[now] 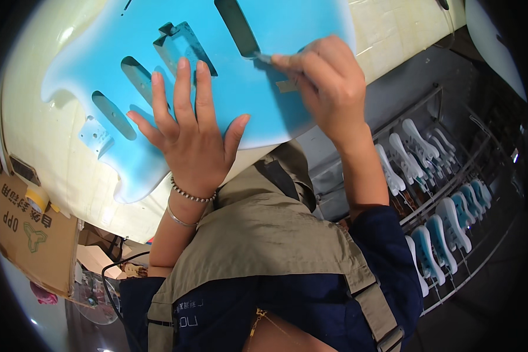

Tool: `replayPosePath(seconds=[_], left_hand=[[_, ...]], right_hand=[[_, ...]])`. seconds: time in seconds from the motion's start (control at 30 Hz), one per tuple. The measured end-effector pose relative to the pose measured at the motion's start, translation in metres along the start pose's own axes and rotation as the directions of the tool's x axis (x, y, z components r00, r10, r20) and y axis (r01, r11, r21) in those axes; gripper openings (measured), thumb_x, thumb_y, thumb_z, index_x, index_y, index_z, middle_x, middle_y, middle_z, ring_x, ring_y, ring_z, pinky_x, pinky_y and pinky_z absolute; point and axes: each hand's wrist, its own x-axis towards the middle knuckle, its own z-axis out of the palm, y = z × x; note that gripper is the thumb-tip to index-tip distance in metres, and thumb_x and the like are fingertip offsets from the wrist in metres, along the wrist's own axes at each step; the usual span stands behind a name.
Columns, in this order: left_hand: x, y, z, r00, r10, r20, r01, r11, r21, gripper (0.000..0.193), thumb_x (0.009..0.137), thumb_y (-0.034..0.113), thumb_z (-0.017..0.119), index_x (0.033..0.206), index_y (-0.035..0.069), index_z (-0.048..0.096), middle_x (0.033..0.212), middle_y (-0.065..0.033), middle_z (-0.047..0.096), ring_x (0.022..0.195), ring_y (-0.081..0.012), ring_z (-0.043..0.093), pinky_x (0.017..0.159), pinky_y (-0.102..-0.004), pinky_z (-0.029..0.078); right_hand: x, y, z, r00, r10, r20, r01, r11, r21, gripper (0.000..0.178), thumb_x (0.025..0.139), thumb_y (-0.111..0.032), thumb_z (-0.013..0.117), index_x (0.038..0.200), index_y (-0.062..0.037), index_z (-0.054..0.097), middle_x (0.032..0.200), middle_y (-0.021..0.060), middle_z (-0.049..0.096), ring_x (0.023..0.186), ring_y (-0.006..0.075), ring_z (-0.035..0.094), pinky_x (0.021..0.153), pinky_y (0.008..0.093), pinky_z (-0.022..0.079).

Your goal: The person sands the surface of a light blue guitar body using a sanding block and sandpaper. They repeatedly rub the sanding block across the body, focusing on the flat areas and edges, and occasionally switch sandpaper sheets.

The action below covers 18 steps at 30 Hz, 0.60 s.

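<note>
A light-blue guitar body [258, 114] with white fading edges lies flat before me. Several cut-out cavities pierce its face. My left hand [196, 146] rests on it with fingers spread, the fingertips at the middle cavities, holding nothing. Pinched in my right hand [337, 82] is a small thin grey blade-like tool [264, 57]; its exact kind is mostly hidden by the fingers. The tool's tip meets the near end of a long cavity [237, 29]. Beside the right fingers, a short beige strip [286, 86] lies on the body near its edge.
The body lies on a pale yellowish worktable [35, 158] with a curved near edge. At lower left stand a cardboard box [32, 229] and a yellow tape roll [37, 198]. To the right, a metal rack [440, 299] holds several white and blue guitar-shaped parts.
</note>
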Motion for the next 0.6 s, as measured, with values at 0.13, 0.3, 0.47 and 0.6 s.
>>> replayPosePath(seconds=[0.13, 0.3, 0.47, 0.6], left_hand=[[-0.001, -0.001, 0.002, 1.000, 0.001, -0.015, -0.001, 1.000, 0.002, 0.080, 0.092, 0.060, 0.044, 0.146, 0.002, 0.035, 0.154, -0.0119, 0.028, 0.142, -0.0391, 0.018, 0.106, -0.0706, 0.006], [0.000, 0.000, 0.000, 1.000, 0.000, 0.004, 0.000, 1.000, 0.005, 0.080, 0.092, 0.060, 0.044, 0.146, 0.002, 0.035, 0.154, -0.0123, 0.028, 0.141, -0.0400, 0.019, 0.106, -0.0704, 0.006], [0.000, 0.000, 0.000, 1.000, 0.003, -0.005, -0.003, 1.000, 0.014, 0.080, 0.092, 0.060, 0.043, 0.146, 0.001, 0.034, 0.153, -0.0129, 0.029, 0.141, -0.0404, 0.019, 0.106, -0.0703, 0.006], [0.001, 0.000, 0.000, 1.000, 0.005, -0.005, -0.005, 1.000, 0.018, 0.080, 0.092, 0.060, 0.043, 0.146, 0.001, 0.035, 0.153, -0.0129, 0.029, 0.141, -0.0405, 0.019, 0.106, -0.0703, 0.006]], right_hand=[[-0.009, -0.003, 0.000, 0.999, 0.023, 0.036, -0.025, 0.999, 0.044, 0.018, 0.064, -0.001, 0.073, 0.079, -0.0086, 0.067, 0.067, 0.0043, 0.051, 0.063, 0.0230, 0.050, 0.054, 0.0343, 0.042], [-0.002, 0.000, 0.001, 1.000, 0.025, -0.006, -0.025, 1.000, 0.008, 0.019, 0.064, 0.000, 0.073, 0.080, -0.0085, 0.067, 0.068, 0.0040, 0.052, 0.063, 0.0232, 0.051, 0.054, 0.0339, 0.042], [-0.002, -0.002, -0.002, 0.998, 0.060, -0.002, -0.060, 0.998, 0.008, 0.018, 0.064, 0.000, 0.073, 0.079, -0.0070, 0.066, 0.067, 0.0039, 0.051, 0.064, 0.0231, 0.051, 0.055, 0.0338, 0.042], [-0.004, -0.005, 0.000, 1.000, 0.013, 0.007, -0.014, 1.000, 0.017, 0.018, 0.063, 0.001, 0.074, 0.077, -0.0058, 0.066, 0.066, 0.0043, 0.050, 0.064, 0.0228, 0.051, 0.055, 0.0338, 0.042]])
